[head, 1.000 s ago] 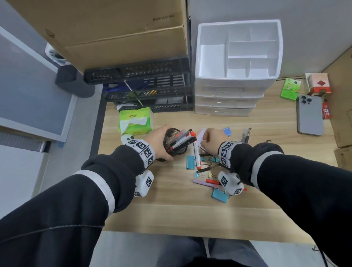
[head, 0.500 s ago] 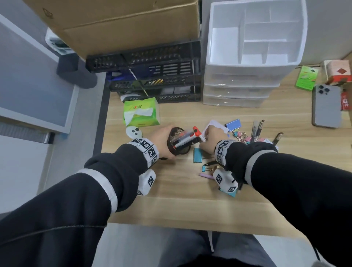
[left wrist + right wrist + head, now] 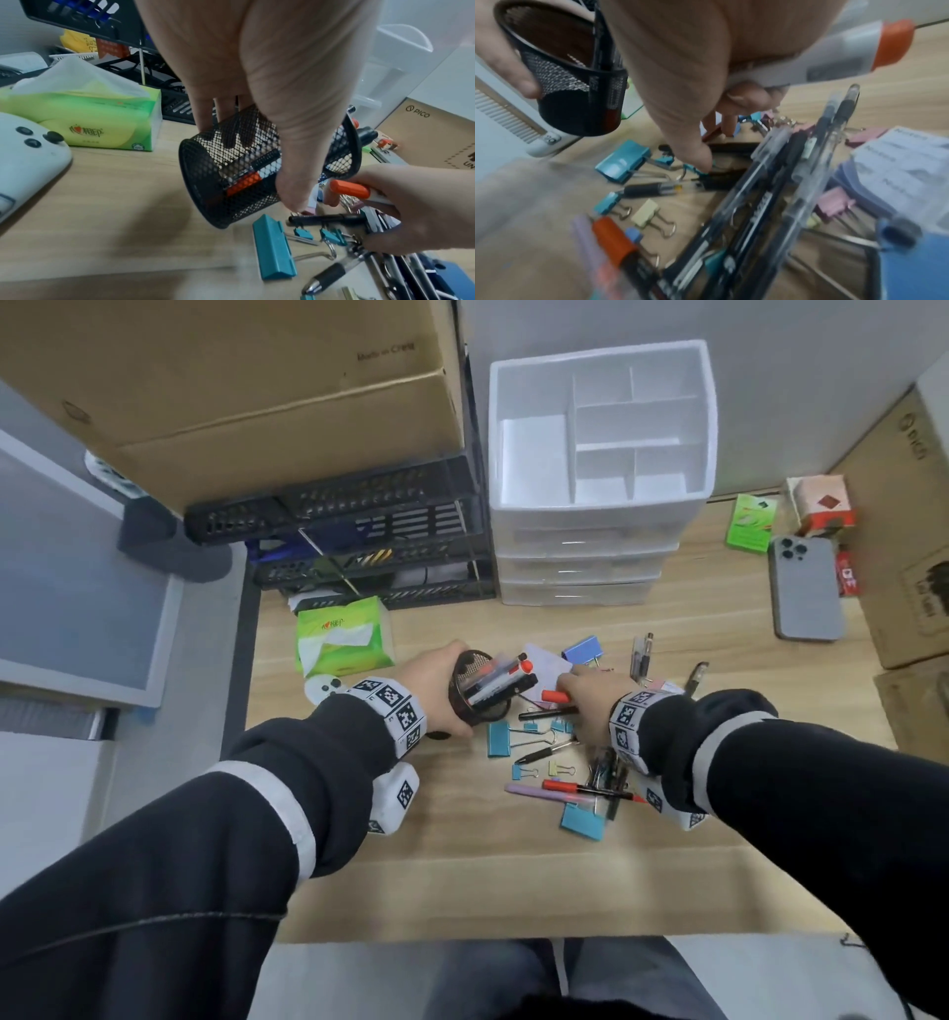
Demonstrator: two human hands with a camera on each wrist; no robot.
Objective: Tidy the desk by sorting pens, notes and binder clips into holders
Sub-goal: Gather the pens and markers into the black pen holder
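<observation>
My left hand (image 3: 436, 683) grips a black mesh pen cup (image 3: 477, 698) (image 3: 231, 182), tilted with its mouth to the right and several markers inside. Just right of the cup, my right hand (image 3: 590, 698) holds a white marker with an orange-red cap (image 3: 554, 696) (image 3: 349, 188) (image 3: 847, 54); its thumb reaches down to a black pen (image 3: 547, 712) (image 3: 326, 219) on the desk. Around it lie teal binder clips (image 3: 498, 739) (image 3: 621, 164), a blue clip (image 3: 583, 649), more pens (image 3: 606, 778) and note pads (image 3: 544, 660) (image 3: 906, 162).
A white drawer organizer (image 3: 595, 508) with open top compartments stands at the back. Black mesh trays (image 3: 359, 516) under a cardboard box are at the back left. A green tissue pack (image 3: 341, 636), a white controller (image 3: 321, 688) and a phone (image 3: 806, 590) lie on the desk.
My right hand has drawn back from the cup's mouth toward the pile and now holds a red-capped marker. The left hand keeps the cup tilted in place.
</observation>
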